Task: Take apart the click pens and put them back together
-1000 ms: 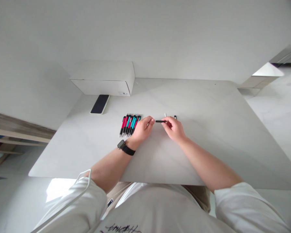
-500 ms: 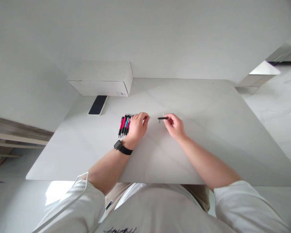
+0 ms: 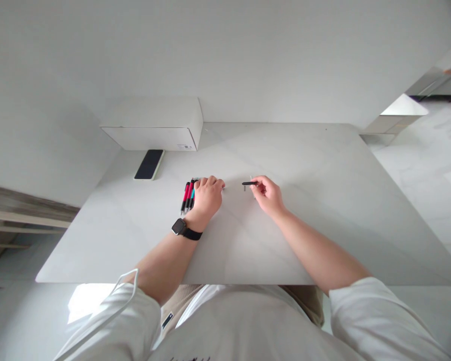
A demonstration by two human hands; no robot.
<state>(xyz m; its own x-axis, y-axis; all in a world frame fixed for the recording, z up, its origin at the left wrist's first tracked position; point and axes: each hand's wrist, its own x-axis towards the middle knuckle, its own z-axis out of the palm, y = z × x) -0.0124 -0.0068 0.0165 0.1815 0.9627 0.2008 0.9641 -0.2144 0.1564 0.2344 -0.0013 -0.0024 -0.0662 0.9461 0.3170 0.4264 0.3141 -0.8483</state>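
My right hand (image 3: pixel 268 193) pinches a short black pen part (image 3: pixel 249 183) that points left, just above the white table (image 3: pixel 323 210). A small white piece (image 3: pixel 251 177) lies right behind those fingers. My left hand (image 3: pixel 206 196), a black watch on its wrist, rests with fingers curled on the right side of a row of red and teal pens (image 3: pixel 187 196) and covers most of them. A thin pale tip shows at its fingertips; I cannot make out what it holds.
A white box (image 3: pixel 154 123) stands at the table's back left against the wall. A dark phone (image 3: pixel 149 164) lies face up in front of it. The table's near edge runs just above my lap.
My hands have drawn apart: the left one moved left onto the row of pens, hiding more of them. The right hand kept the black part and barely shifted.
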